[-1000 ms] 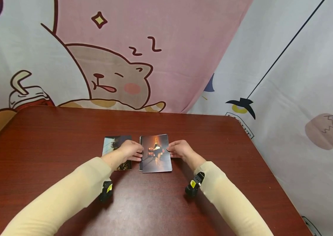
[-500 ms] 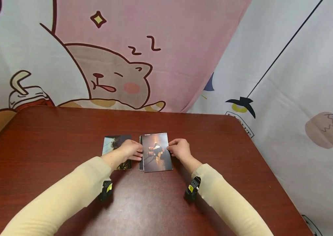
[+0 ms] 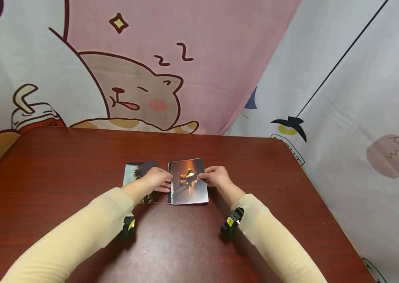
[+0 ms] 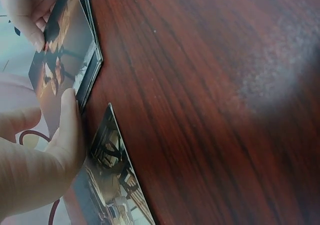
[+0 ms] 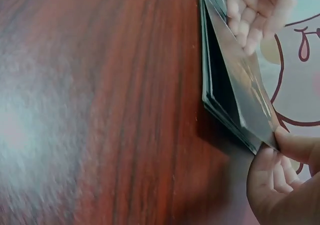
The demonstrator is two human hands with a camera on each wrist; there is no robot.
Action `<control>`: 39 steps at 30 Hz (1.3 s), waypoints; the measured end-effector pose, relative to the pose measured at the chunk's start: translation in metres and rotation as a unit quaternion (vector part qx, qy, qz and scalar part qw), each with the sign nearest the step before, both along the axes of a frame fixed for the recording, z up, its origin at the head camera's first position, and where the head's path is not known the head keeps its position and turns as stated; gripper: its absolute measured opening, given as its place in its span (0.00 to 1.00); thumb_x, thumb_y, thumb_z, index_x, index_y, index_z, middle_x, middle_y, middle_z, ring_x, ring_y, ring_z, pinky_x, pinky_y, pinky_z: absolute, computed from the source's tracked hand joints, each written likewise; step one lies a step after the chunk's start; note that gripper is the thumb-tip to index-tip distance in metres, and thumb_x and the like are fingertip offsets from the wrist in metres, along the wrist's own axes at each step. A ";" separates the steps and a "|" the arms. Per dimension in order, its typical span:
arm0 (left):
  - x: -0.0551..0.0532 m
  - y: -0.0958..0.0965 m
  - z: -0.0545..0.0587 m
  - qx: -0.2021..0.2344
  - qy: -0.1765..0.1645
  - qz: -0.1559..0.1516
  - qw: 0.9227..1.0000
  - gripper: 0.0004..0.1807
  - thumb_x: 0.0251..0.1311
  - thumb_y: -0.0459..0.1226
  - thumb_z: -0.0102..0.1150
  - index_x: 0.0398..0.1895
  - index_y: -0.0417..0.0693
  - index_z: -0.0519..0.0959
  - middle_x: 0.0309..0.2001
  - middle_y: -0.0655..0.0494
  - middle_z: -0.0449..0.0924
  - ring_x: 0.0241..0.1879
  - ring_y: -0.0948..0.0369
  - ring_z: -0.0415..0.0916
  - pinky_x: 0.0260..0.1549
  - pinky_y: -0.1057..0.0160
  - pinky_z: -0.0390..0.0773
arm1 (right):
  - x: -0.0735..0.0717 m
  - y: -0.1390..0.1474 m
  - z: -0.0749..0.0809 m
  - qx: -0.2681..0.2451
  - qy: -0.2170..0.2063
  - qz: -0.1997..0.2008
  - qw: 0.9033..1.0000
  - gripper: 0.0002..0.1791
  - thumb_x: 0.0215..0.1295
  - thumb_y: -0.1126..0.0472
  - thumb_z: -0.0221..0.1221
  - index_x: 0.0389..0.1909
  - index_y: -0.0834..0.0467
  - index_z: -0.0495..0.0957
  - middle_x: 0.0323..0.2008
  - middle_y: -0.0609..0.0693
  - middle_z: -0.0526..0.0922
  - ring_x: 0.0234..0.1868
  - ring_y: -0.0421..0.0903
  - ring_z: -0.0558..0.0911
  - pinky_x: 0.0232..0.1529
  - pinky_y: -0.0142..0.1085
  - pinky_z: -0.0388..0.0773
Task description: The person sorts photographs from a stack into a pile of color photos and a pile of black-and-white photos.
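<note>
A stack of photos (image 3: 169, 198) lies on the table, its top photo (image 3: 189, 188) showing figures against an orange glow. My right hand (image 3: 218, 177) pinches that top photo at its right edge between thumb and fingers. In the right wrist view the photo's near side is lifted, with a dark gap above the rest of the stack. My left hand (image 3: 155, 180) touches the stack's left edge, its thumb (image 4: 70, 102) extended against it. Under the left hand is a second photo (image 3: 129, 173), blue-toned and partly hidden by that hand.
The reddish-brown wooden table (image 3: 185, 247) spreads out around the photos. Behind it hangs a cloth backdrop (image 3: 220, 59) with a sleeping cartoon animal. Each wrist wears a black camera strap (image 3: 233, 223).
The top photo has shifted slightly right and tilted, uncovering more of the stack's left edge. My right hand moved with it, while the left hand stays in place.
</note>
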State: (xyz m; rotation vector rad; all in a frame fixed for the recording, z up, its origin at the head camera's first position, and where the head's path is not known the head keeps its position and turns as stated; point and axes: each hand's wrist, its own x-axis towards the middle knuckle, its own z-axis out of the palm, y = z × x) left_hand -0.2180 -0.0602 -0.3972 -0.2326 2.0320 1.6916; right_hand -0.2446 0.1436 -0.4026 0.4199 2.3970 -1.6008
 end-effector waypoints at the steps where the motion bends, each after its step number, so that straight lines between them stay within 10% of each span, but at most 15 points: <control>1: 0.000 0.000 0.000 0.000 0.002 -0.001 1.000 0.22 0.66 0.32 0.43 0.60 0.25 0.64 0.57 0.30 0.68 0.41 0.54 0.76 0.40 0.62 0.85 | -0.001 0.002 -0.002 0.007 0.004 0.000 1.000 0.10 0.53 0.68 0.66 0.34 0.67 0.76 0.22 0.49 0.78 0.21 0.38 0.76 0.24 0.31 0.81; 7: 0.001 0.000 0.000 0.001 0.009 -0.004 1.000 0.22 0.66 0.31 0.43 0.59 0.24 0.64 0.57 0.30 0.68 0.43 0.53 0.76 0.40 0.62 0.85 | -0.013 0.011 -0.021 0.002 0.039 0.020 0.999 0.11 0.49 0.64 0.70 0.32 0.64 0.80 0.22 0.50 0.78 0.20 0.41 0.75 0.24 0.35 0.83; 14: 0.000 0.000 0.000 -0.010 0.024 -0.007 1.000 0.22 0.66 0.30 0.43 0.61 0.26 0.64 0.56 0.30 0.70 0.51 0.47 0.76 0.41 0.62 0.84 | 0.009 -0.003 0.014 -0.026 0.008 0.016 1.000 0.14 0.58 0.67 0.62 0.43 0.70 0.78 0.22 0.44 0.76 0.21 0.38 0.72 0.23 0.27 0.78; 23: -0.003 -0.001 0.001 0.010 0.034 0.025 0.999 0.19 0.66 0.30 0.47 0.56 0.27 0.63 0.55 0.32 0.70 0.52 0.46 0.75 0.44 0.61 0.84 | 0.003 -0.004 0.005 -0.043 0.000 0.027 0.999 0.11 0.59 0.65 0.62 0.40 0.66 0.77 0.20 0.43 0.74 0.20 0.37 0.72 0.20 0.25 0.75; 31: -0.007 -0.004 0.008 0.023 0.038 0.033 0.998 0.16 0.65 0.30 0.49 0.53 0.29 0.65 0.41 0.47 0.73 0.27 0.64 0.73 0.35 0.65 0.85 | 0.003 -0.004 0.011 -0.019 -0.001 0.033 0.999 0.12 0.59 0.62 0.62 0.41 0.64 0.77 0.20 0.44 0.75 0.18 0.37 0.73 0.18 0.26 0.76; 39: -0.010 -0.010 0.010 0.009 0.040 0.044 0.998 0.17 0.65 0.30 0.49 0.55 0.29 0.65 0.47 0.42 0.74 0.28 0.63 0.74 0.35 0.64 0.86 | 0.000 -0.008 0.019 -0.046 -0.010 0.045 0.998 0.15 0.60 0.66 0.61 0.48 0.66 0.77 0.18 0.44 0.74 0.17 0.36 0.72 0.17 0.25 0.76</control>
